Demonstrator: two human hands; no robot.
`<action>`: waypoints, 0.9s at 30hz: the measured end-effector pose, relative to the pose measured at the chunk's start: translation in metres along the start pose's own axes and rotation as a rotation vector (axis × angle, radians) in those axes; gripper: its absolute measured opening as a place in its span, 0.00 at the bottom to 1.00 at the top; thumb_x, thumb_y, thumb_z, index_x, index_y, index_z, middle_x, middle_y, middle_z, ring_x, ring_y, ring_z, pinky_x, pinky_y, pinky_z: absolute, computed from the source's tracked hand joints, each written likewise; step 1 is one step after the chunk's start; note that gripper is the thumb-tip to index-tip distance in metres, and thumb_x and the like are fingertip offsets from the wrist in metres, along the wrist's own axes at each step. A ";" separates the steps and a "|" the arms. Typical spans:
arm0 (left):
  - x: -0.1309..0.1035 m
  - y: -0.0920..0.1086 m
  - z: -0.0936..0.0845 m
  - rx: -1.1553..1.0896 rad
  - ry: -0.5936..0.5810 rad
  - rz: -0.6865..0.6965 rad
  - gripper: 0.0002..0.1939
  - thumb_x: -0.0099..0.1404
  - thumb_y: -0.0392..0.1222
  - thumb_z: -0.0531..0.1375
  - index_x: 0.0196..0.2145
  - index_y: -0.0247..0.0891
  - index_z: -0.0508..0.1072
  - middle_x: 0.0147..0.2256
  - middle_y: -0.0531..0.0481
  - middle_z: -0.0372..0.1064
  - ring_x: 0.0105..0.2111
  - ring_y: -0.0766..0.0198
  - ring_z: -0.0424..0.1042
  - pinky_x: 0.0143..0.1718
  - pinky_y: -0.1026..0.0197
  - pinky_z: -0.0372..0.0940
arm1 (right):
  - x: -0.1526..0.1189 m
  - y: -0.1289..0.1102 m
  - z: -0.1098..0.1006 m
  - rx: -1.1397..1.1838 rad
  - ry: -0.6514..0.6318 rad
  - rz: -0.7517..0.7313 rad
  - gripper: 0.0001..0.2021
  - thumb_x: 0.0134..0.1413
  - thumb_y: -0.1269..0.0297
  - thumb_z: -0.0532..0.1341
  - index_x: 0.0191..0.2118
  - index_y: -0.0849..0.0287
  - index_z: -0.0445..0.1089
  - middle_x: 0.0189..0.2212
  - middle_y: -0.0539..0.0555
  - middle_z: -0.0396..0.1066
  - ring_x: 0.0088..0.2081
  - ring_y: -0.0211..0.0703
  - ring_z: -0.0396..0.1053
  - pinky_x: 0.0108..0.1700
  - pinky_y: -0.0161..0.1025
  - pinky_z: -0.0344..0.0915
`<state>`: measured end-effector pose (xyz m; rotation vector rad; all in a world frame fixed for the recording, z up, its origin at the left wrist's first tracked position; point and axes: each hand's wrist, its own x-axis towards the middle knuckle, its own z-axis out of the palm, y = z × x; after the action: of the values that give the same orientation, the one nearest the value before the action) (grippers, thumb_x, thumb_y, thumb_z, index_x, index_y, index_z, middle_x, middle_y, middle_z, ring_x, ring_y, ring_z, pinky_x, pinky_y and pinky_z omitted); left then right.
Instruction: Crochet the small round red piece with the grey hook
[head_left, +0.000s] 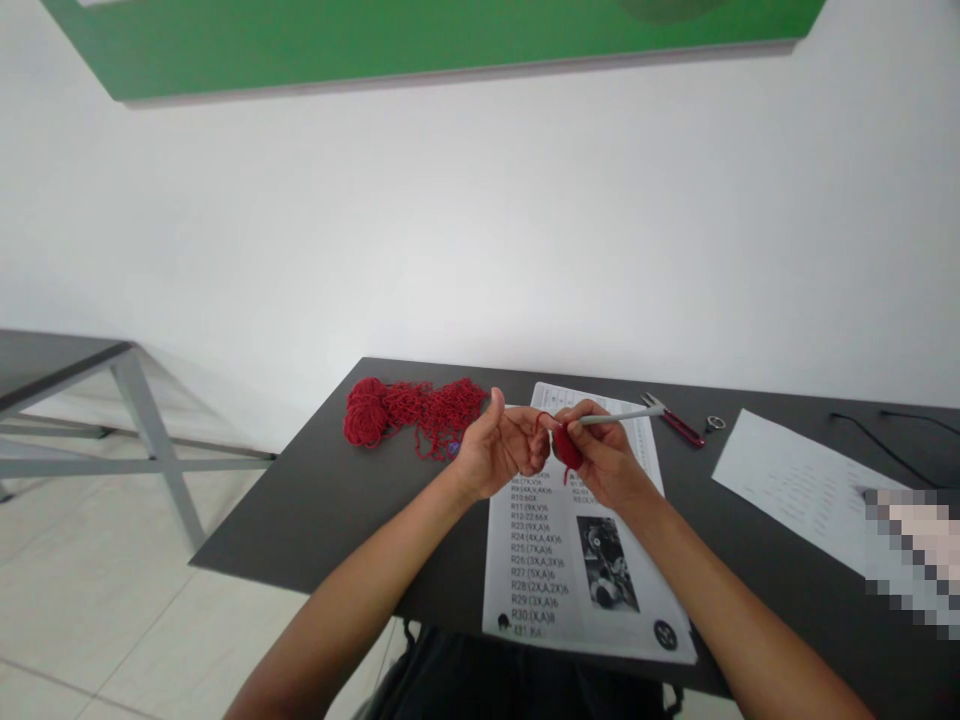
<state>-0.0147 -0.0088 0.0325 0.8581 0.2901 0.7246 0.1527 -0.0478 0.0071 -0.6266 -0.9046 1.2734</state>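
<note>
My left hand (501, 448) has red yarn looped over its outstretched index finger. Its thumb points up and the other fingers curl in around the strand. Pinched in my right hand (600, 450) is a grey-handled crochet hook (628, 414), its handle slanting out to the right. A small red crochet piece (566, 446) sits between the two hands, gripped by the right fingers, with a short tail of yarn hanging below. The hook's tip is too small to make out. Under both hands lies a printed pattern sheet (536, 575) with rows of text and a photo.
A red yarn ball (367, 412) and a loose heap of yarn (450, 405) lie at the left of the dark table (300, 520). To the right are thread snips (679, 422), a small ring (715, 423), a second paper (787, 480), dark cords (885, 445) and a pixelated patch.
</note>
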 end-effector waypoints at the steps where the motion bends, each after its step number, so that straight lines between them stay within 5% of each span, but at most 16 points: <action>1: 0.001 0.000 -0.001 -0.005 -0.004 -0.002 0.41 0.67 0.74 0.51 0.38 0.29 0.80 0.25 0.47 0.66 0.21 0.65 0.67 0.20 0.65 0.58 | 0.000 0.001 0.000 0.002 0.003 -0.009 0.12 0.47 0.55 0.78 0.33 0.52 0.77 0.30 0.48 0.77 0.30 0.37 0.73 0.31 0.33 0.72; 7: 0.003 0.007 -0.006 -0.133 0.034 0.012 0.32 0.70 0.67 0.55 0.50 0.32 0.76 0.38 0.41 0.74 0.30 0.60 0.74 0.23 0.62 0.67 | 0.004 -0.001 -0.005 0.019 0.073 -0.037 0.13 0.46 0.56 0.79 0.32 0.53 0.77 0.29 0.47 0.76 0.26 0.32 0.70 0.28 0.29 0.70; 19: 0.003 0.012 -0.007 -0.344 0.142 0.052 0.34 0.73 0.65 0.48 0.53 0.30 0.74 0.48 0.32 0.75 0.41 0.52 0.77 0.38 0.55 0.73 | 0.009 0.006 -0.012 -0.071 0.117 -0.068 0.15 0.46 0.54 0.78 0.32 0.54 0.76 0.28 0.46 0.74 0.25 0.33 0.67 0.27 0.32 0.66; 24: -0.006 0.029 -0.003 -0.410 0.138 0.103 0.40 0.73 0.70 0.43 0.58 0.32 0.72 0.45 0.36 0.77 0.31 0.60 0.74 0.24 0.63 0.68 | 0.006 0.023 -0.010 -0.218 0.063 -0.043 0.13 0.50 0.53 0.75 0.33 0.54 0.75 0.24 0.46 0.71 0.25 0.36 0.65 0.28 0.34 0.64; 27: -0.012 0.042 -0.005 -0.353 0.186 0.253 0.39 0.71 0.72 0.44 0.54 0.37 0.76 0.39 0.40 0.77 0.29 0.62 0.71 0.22 0.65 0.67 | 0.001 0.037 -0.004 -0.337 -0.050 -0.036 0.13 0.51 0.52 0.74 0.31 0.54 0.75 0.23 0.46 0.70 0.25 0.37 0.63 0.28 0.36 0.61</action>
<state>-0.0448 0.0042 0.0615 0.4953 0.2118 1.0591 0.1369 -0.0388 -0.0249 -0.8405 -1.1804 1.1166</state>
